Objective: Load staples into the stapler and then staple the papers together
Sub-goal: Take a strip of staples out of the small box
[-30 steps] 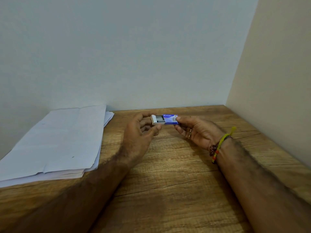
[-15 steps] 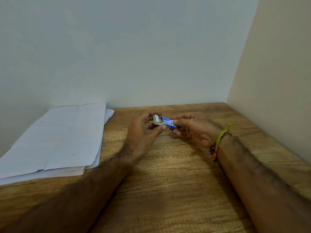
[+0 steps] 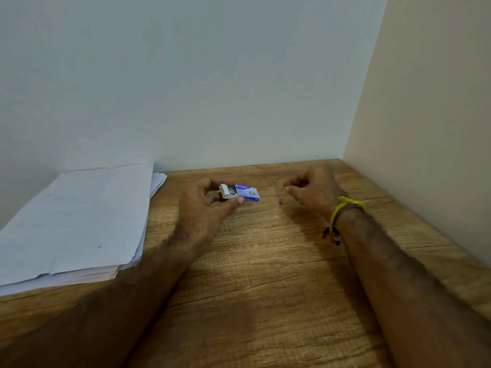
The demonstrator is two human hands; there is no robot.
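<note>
A small blue staple box (image 3: 245, 192) lies low over the wooden table (image 3: 265, 261), its white inner tray slid partly out to the left and showing grey staples. My left hand (image 3: 204, 205) grips the tray end between thumb and fingers. My right hand (image 3: 310, 189) hovers to the right of the box, apart from it, with fingers curled and thumb against the fingertips; I see nothing in it. A stack of white papers (image 3: 79, 221) lies at the table's left. No stapler is in view.
The table sits in a corner, with a pale wall (image 3: 212, 88) behind and a beige wall (image 3: 425, 128) on the right. A small dark speck (image 3: 280, 201) lies on the wood between the box and my right hand.
My right hand has let go of the blue box and moved away to the right. My left hand keeps the box and has lowered it toward the table.
</note>
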